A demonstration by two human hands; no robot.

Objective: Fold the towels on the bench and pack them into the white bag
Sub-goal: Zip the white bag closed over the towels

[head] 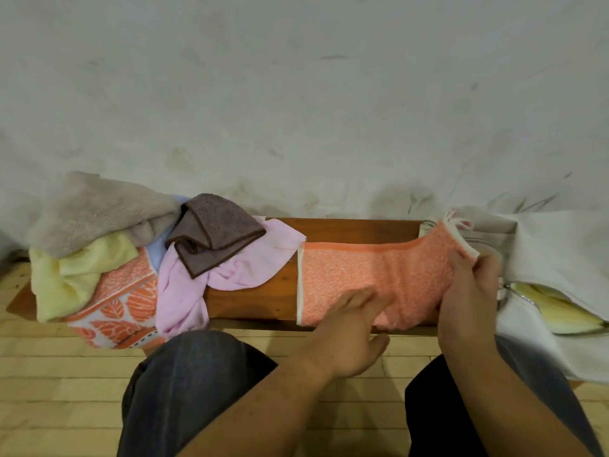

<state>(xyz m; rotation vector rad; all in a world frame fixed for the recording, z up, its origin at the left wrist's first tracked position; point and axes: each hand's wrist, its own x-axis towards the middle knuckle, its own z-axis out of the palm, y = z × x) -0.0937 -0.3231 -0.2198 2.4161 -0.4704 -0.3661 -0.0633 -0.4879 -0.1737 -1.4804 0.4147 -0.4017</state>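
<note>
An orange towel [362, 278] with pale edging lies stretched along the right half of the wooden worktop [346, 229], its left end flat and its right end lifted and bunched. The right hand [471, 291] grips that raised right end, fingers curled round the cloth. The left hand [349, 328] is spread open with straight fingers over the towel's near edge; it is blurred, so I cannot tell whether it presses down.

Just right of the gripped end sits the white bag [553, 245], its zipped mouth open, and a folded yellow towel [557, 311] shows inside.

On the left end of the worktop lies a loose heap: a brown towel [214, 232] on top of a pink towel [250, 262], a beige towel [99, 209] at the far left, a pale yellow towel [66, 282] below it, and an orange leaf-patterned towel [125, 305] hanging over the near edge.

The person's knees [184, 374], in dark trousers, are near the worktop over a pale plank floor [49, 374]. A stained wall [296, 94] stands behind.
</note>
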